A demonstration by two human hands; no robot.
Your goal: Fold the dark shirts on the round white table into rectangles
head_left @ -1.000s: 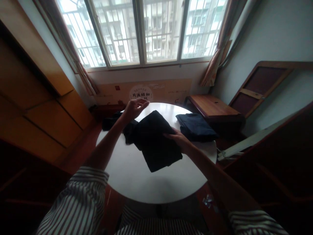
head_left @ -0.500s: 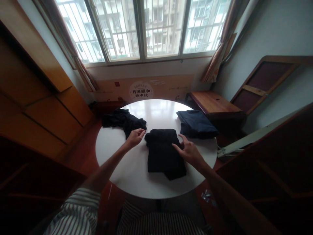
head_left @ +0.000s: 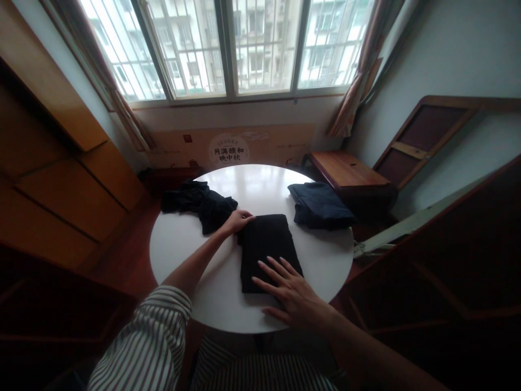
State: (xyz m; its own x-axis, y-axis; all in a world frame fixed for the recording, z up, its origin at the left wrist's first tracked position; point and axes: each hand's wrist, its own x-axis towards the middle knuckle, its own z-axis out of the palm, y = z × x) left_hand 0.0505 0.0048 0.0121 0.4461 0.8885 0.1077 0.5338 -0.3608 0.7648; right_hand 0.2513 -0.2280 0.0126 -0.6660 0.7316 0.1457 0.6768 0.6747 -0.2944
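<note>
A folded black garment [head_left: 268, 239] lies on the round white table [head_left: 215, 288] in front of me, its kind hidden by the folding. At its far left corner, my left hand [head_left: 239, 220] pinches the cloth, fingers together. My right hand [head_left: 291, 290] is spread over the near right part of the same garment, fingers apart and palm down. Beyond my left hand, a crumpled black garment [head_left: 199, 203] lies in loose folds. Farther off on the right rests a folded dark navy garment [head_left: 321, 205].
A low wooden table [head_left: 348, 168] stands behind the round table on the right. Wooden cabinets [head_left: 73, 190] line the left side, and a dark wooden panel [head_left: 439, 271] leans in from the right. Barred windows [head_left: 260, 49] are ahead, above a printed banner [head_left: 171, 146].
My left hand has moved right onto the garment's far corner. My right hand has come down nearer me and flattened over the garment. The protruding lower fold no longer shows. The view has shifted slightly.
</note>
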